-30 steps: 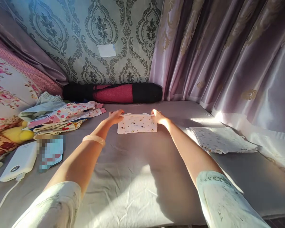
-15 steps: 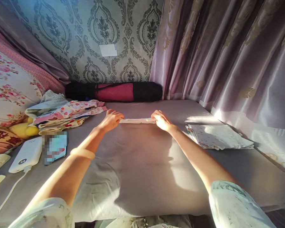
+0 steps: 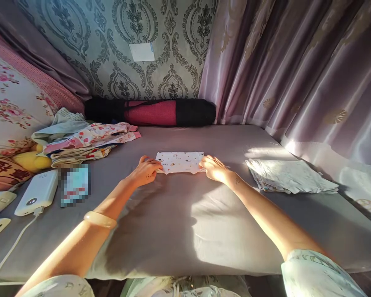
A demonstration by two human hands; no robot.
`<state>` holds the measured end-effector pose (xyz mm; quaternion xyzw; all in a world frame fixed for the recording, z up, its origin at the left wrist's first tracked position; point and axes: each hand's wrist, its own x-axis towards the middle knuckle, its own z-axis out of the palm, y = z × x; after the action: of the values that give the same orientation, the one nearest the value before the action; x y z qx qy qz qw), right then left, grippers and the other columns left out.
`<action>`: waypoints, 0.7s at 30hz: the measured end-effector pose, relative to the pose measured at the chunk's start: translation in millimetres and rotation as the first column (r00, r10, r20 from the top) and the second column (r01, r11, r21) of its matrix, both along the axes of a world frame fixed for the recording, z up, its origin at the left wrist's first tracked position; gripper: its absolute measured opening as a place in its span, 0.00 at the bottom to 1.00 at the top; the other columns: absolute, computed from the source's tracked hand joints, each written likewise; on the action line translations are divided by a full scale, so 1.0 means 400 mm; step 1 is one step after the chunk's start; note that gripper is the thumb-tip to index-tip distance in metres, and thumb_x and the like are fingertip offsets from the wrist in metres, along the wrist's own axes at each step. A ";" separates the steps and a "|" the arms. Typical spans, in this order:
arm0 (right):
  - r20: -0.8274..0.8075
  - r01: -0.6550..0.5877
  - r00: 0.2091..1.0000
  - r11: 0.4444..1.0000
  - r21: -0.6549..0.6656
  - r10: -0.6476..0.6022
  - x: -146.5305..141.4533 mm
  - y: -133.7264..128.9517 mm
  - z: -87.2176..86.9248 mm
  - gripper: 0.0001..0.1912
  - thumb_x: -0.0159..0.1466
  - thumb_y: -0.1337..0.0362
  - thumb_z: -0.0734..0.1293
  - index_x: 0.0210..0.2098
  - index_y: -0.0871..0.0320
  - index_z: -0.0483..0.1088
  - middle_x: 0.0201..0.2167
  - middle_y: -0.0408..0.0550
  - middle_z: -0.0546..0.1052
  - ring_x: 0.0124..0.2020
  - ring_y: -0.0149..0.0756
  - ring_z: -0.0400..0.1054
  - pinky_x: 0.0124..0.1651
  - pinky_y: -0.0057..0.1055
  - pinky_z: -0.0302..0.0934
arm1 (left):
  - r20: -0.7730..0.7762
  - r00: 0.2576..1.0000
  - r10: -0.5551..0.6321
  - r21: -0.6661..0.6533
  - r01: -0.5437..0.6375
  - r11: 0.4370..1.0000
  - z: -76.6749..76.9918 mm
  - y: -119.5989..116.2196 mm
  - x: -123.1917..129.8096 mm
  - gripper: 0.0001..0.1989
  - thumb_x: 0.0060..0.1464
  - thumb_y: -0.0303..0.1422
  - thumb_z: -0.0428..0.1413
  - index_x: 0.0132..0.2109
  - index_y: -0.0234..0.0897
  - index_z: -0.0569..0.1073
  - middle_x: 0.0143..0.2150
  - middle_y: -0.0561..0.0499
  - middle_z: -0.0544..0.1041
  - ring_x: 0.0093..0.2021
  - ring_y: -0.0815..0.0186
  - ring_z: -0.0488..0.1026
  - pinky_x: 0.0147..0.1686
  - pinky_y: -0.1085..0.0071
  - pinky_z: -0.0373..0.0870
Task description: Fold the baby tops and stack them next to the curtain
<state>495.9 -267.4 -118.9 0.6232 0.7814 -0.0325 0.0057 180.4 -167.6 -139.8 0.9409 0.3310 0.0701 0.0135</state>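
A small white cloth with tiny dark prints is stretched between my two hands, just over the grey sheet, its printed face toward me. My left hand pinches its near left corner, fingers closed. At the near right corner my right hand grips it the same way. The cloth's lower edge sags slightly between the hands. To the right of my right hand lies a flat stack of folded pale cloths. Left of my left hand is a loose pile of patterned children's clothes.
The grey-sheeted bed ends at a near edge by my lap. A black and red rolled bag lies against the wall. At left are a white power bank with a cable, a phone and a floral pillow. Curtains hang right.
The cloth was seen nearly edge-on as a thin strip; now its printed face shows. My hands have come lower and slightly nearer. The whole view has shifted a little.
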 end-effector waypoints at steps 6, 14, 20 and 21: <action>-0.098 0.084 0.993 0.988 0.127 -0.072 -0.099 0.054 -0.004 0.23 0.67 0.73 0.53 0.50 0.55 0.75 0.54 0.52 0.75 0.57 0.42 0.65 0.61 0.37 0.57 | 0.117 0.980 0.161 0.016 -0.164 0.986 0.015 -0.014 0.094 0.22 0.58 0.26 0.44 0.55 0.42 0.73 0.56 0.46 0.77 0.56 0.57 0.72 0.60 0.54 0.57; -0.144 0.067 0.989 0.983 0.170 -0.043 -0.201 0.130 -0.075 0.29 0.70 0.67 0.51 0.68 0.70 0.56 0.70 0.56 0.57 0.72 0.44 0.46 0.73 0.43 0.38 | 0.045 0.974 0.221 -0.041 -0.219 0.975 -0.028 0.000 0.215 0.24 0.66 0.33 0.40 0.67 0.39 0.62 0.69 0.43 0.63 0.70 0.55 0.56 0.67 0.47 0.49; -0.175 0.086 0.982 0.993 0.085 -0.070 -0.195 0.152 -0.099 0.30 0.71 0.64 0.50 0.70 0.70 0.52 0.72 0.56 0.53 0.72 0.45 0.46 0.72 0.44 0.39 | -0.014 0.977 0.211 -0.067 -0.211 0.975 -0.061 0.014 0.220 0.27 0.69 0.36 0.36 0.71 0.38 0.56 0.73 0.43 0.56 0.73 0.56 0.50 0.69 0.47 0.45; -0.177 0.087 0.982 0.993 0.082 -0.071 -0.193 0.152 -0.100 0.30 0.72 0.64 0.49 0.70 0.69 0.52 0.72 0.56 0.53 0.72 0.44 0.46 0.72 0.44 0.40 | -0.021 0.977 0.214 -0.075 -0.215 0.974 -0.063 0.014 0.220 0.27 0.69 0.36 0.36 0.71 0.39 0.55 0.73 0.44 0.55 0.73 0.56 0.50 0.69 0.48 0.45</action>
<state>418.5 -206.5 -159.1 0.6480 0.7543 -0.0519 -0.0917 268.4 -161.9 -165.1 0.8989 0.4333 0.0523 0.0400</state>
